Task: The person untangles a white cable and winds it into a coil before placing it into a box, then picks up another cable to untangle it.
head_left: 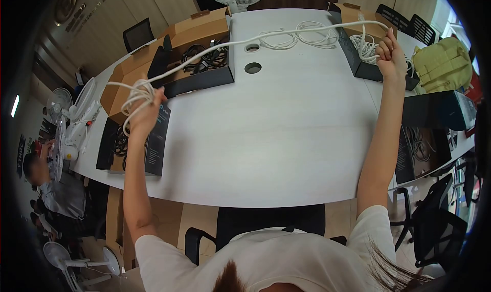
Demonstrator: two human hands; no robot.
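Note:
A white cable [266, 36] is stretched above the table between my two hands. My left hand [143, 113] is closed around its looped end, with several coils hanging over the fingers. At the far right, my right hand [391, 56] grips the cable with closed fingers, raised over an open box [358, 69] of white cables. Below my left hand stands a black box [156, 143] with dark cables in it. Beside that, another open box [199, 82] holds black cables. A loose bundle of white cable [302, 36] lies on the table toward the back.
The white table [271, 138] has two round holes near its back. On the right are a yellow-green bag [442, 64] and a dark box [424, 151] with grey cable. A black chair [271, 223] stands at the front edge. Fans and a person [61, 189] are at left.

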